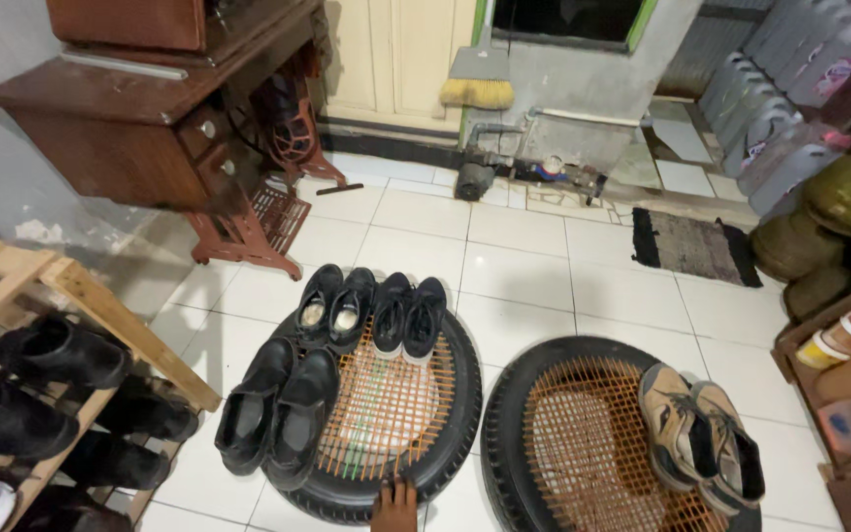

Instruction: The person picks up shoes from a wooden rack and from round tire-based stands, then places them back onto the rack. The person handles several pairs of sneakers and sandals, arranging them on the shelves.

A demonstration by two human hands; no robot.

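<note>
**One hand on the tyre rim, shoes resting on top**

Down at the bottom edge, a single hand [395, 506] is pressing its fingers against the near rim of the left tyre seat [445, 453]. Only the fingertips and part of the back are showing, so I cannot tell which hand it is; the fingers are lying fairly flat on the rubber, not closing around anything. No other hand is showing.

Across the tyre's orange woven netting, three pairs are sitting: black leather shoes [276, 414] overhanging the left rim, black slip-ons [334, 307] at the far edge, and black sneakers with white soles [408, 315] just beside them.

Right of it, touching or nearly so, a second tyre seat [509, 414] is carrying brown hiking shoes [699, 438] on its right part.

At the left, a wooden pallet rack [100, 310] is holding black boots [56, 355] (several, dim). Farther off, a treadle sewing table [150, 118] is standing by the wall, a broom [478, 79] is leaning against the door, and a dark mat [693, 246] is lying on the white tiles.
</note>
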